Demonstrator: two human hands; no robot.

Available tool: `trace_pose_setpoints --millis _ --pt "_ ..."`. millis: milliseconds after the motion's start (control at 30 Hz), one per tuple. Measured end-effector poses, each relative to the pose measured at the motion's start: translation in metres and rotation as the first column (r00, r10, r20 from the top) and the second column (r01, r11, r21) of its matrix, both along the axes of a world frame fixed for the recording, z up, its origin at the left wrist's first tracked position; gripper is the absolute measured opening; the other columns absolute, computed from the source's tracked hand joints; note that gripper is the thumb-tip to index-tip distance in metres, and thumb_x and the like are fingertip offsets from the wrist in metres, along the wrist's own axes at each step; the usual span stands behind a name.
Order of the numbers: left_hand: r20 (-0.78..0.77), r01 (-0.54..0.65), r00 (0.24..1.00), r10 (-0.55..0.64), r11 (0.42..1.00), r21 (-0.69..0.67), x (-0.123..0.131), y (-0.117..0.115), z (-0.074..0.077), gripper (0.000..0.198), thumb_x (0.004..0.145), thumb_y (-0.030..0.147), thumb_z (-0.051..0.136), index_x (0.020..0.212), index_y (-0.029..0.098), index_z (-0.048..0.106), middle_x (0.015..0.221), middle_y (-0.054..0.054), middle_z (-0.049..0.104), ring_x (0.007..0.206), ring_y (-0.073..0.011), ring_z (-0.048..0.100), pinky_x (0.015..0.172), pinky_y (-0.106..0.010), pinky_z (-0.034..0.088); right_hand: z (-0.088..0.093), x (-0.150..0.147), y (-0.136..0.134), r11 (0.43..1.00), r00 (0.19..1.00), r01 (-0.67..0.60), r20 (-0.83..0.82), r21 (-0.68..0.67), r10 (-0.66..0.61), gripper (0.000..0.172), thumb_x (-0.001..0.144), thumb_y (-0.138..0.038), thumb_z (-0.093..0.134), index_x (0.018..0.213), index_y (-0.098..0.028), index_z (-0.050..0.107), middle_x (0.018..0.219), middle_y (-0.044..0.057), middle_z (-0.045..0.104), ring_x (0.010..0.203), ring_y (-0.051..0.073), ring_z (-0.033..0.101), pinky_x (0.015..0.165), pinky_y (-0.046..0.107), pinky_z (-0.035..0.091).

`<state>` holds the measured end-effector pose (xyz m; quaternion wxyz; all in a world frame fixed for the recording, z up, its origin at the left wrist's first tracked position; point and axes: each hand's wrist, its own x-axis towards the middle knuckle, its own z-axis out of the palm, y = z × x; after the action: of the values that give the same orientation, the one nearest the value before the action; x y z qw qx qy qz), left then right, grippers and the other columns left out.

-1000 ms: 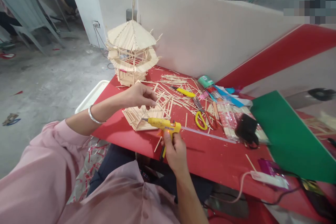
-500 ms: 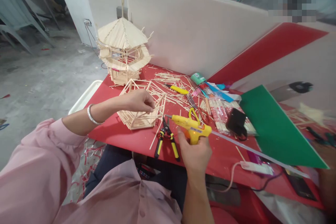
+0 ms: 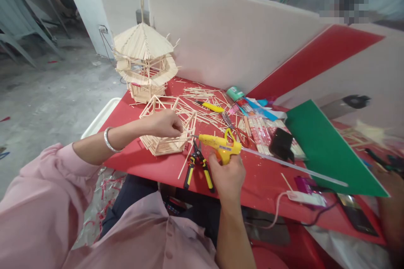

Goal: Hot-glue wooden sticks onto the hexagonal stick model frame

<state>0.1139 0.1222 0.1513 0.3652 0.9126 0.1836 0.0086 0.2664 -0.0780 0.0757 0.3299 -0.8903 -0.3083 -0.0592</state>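
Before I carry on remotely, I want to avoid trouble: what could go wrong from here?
Burn: the glue gun in the right hand has its nozzle pointing toward the left hand, close to its fingers; a slip might touch skin.

Drips: pliers lie just below the nozzle and could catch stray glue.

Snag: the glue stick trails far behind the gun and might catch on the green board.

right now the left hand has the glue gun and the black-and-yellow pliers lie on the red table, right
Not the left hand: the head view shows the right hand holding the glue gun. The black-and-yellow pliers do lie on the table.
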Motion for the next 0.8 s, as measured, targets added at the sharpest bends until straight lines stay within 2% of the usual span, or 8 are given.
trace_pose_setpoints --millis 267,433,667,800 --pt "0.088 -0.033 0.995 0.036 0.999 -0.028 -0.0004 0.0017 -0.0053 0.015 0.069 0.018 0.056 0.066 0.014 0.070 0.058 0.001 0.064 0.052 -0.0085 0.049 0.052 -0.023 0.032 0.0003 0.0005 0.0028 0.999 0.999 -0.035 -0.030 0.003 0.035 0.043 0.074 -0.067 0.051 0.073 -0.024 0.052 0.068 0.008 0.063 0.064 0.024 0.057 0.062 0.033 0.039" --pt "0.062 0.003 0.998 -0.002 1.000 -0.014 -0.0014 0.0005 -0.0045 0.016 0.068 0.016 0.055 0.065 0.015 0.070 0.059 0.001 0.065 0.054 -0.0087 0.052 0.054 -0.022 0.034 -0.0026 0.0018 0.0020 0.999 0.998 -0.045 -0.051 0.011 0.045 0.044 0.074 -0.067 0.053 0.074 -0.023 0.054 0.067 0.007 0.063 0.064 0.024 0.058 0.062 0.033 0.039" --pt "0.057 0.031 0.998 -0.031 0.999 0.010 -0.0011 0.0009 -0.0060 0.014 0.067 0.013 0.055 0.058 0.015 0.065 0.054 0.003 0.058 0.051 -0.0078 0.046 0.051 -0.022 0.030 -0.0053 0.0049 0.0006 0.999 0.998 -0.049 -0.045 0.010 0.049 0.044 0.074 -0.066 0.053 0.076 -0.022 0.056 0.070 0.008 0.064 0.065 0.024 0.059 0.061 0.033 0.040" --pt "0.049 0.026 0.998 -0.026 1.000 0.010 -0.0015 0.0006 -0.0061 0.015 0.067 0.013 0.055 0.061 0.015 0.068 0.056 0.002 0.061 0.052 -0.0083 0.049 0.053 -0.022 0.032 -0.0042 0.0063 -0.0005 0.999 0.998 -0.030 -0.061 0.011 0.031 0.040 0.072 -0.064 0.054 0.072 -0.023 0.053 0.067 0.007 0.062 0.064 0.024 0.058 0.060 0.033 0.039"
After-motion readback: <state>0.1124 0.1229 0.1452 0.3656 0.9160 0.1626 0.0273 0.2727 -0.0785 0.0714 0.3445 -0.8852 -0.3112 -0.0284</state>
